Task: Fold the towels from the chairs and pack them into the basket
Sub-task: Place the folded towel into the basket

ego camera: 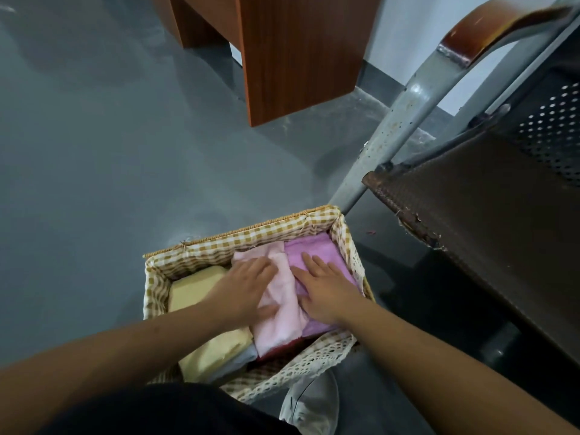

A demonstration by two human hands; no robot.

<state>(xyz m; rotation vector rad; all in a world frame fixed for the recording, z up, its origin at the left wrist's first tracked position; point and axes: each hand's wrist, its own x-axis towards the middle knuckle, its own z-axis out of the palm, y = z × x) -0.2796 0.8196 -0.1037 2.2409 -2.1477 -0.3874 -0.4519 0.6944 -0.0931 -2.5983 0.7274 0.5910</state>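
Basket [238, 237] on grey floor [94, 152], rectangular, woven rim w/ tan-and-white check liner; lace trim [314, 362] spills over near edge. Inside, folded towels side by side: yellow towel [194, 290] fills the left part, pale pink towel [282, 309] in the middle, purple towel [317, 249] on the right against the liner wall. Pink touches purple along one long edge and overlaps yellow's right side. Sliver of grey cloth [235, 362] shows under yellow at near end; a bit of red cloth [282, 348] under pink, can't tell what either is. Left hand [248, 284] flat, palm down, fingers straight and slightly spread, pressing on left part of pink towel, thumb lying toward the wearer; grips nothing. Right hand [323, 290] likewise flat, fingers straight, resting on purple towel, thumb at the pink/purple seam; no grasp, just pressing. Both forearms bare, reaching in from bottom of frame. Chair [470, 230] to the right, just beside basket: dark brown seat, edge frayed, perforated back, grey metal leg [392, 120] w/ rust spots, brown wooden armrest [489, 29] up top. Reddish wood-grain furniture panel [298, 51] stands beyond, well apart from basket. Pale shoe [310, 400] near basket's near corner; dark trouser knee [172, 409] at bottom.
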